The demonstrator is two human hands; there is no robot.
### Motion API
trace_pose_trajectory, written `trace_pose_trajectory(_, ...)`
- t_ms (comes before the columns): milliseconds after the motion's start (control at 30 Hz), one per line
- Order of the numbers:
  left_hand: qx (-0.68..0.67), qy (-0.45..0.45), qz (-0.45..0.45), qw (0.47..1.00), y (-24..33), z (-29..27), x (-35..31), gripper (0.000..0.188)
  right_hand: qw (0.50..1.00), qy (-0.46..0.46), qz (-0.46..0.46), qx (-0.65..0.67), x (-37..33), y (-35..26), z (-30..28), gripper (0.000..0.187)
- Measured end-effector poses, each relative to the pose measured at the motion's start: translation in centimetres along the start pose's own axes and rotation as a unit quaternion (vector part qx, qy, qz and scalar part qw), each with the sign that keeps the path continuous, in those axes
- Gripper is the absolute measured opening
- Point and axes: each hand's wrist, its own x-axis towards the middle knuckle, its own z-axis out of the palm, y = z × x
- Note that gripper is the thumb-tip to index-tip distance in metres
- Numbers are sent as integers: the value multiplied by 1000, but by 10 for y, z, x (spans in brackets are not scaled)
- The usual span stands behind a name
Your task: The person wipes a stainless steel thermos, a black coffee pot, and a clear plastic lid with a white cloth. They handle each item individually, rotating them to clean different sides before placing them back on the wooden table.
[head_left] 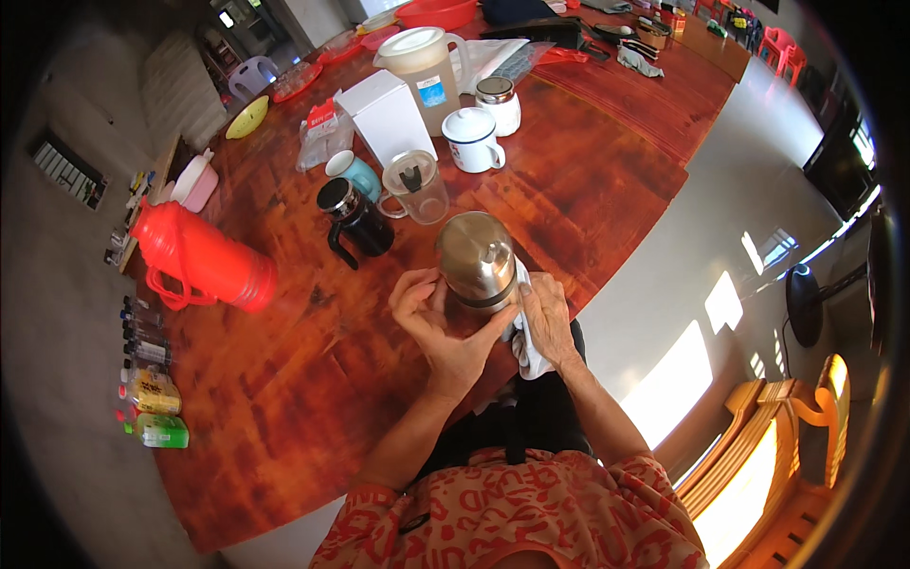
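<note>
A shiny stainless-steel vacuum flask (477, 254) with a domed top and a dark band stands between my hands, close to the table edge. My left hand (444, 334) curls round its near side, fingers to the left and thumb across the front. On its right side, my right hand (548, 321) presses a white cloth (533, 360) against the metal. Part of the cloth hangs down beside the flask. Just beyond are a black lidded mug (365, 228) with a handle, a clear lidded mug (419, 194) and a light-blue cup (356, 176).
Farther back stand a white box (387, 116), a large lidded pitcher (423, 85), a white enamel mug (468, 150) and a lidded jar (502, 114). A big red thermos jug (204, 254) is at the left. Several bottles (161, 431) line the left edge of the wooden table (294, 398).
</note>
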Motion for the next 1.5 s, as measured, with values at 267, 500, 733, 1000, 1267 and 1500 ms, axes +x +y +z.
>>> trace_pose_trajectory(267,-54,46,-206,976,50,16,45,83,990,76,-74,96,7,-62,3,38)
trace_pose_trajectory(500,-65,139,-157,976,32,-28,43,56,975,47,-199,82,35,-107,14,31)
trace_pose_trajectory(733,-187,120,-130,966,14,-58,45,60,988,-86,-129,-4,34,-43,37,24)
trace_pose_trajectory(1000,-246,135,-136,950,7,-68,48,59,996,-4,-84,-12,3,-56,39,26)
trace_pose_trajectory(1267,-159,139,-113,971,-1,-78,34,65,957,-4,-291,-6,23,-139,37,50)
trace_pose_trajectory(1500,-209,124,-170,955,8,-85,30,76,962,-42,-248,109,66,-147,48,21)
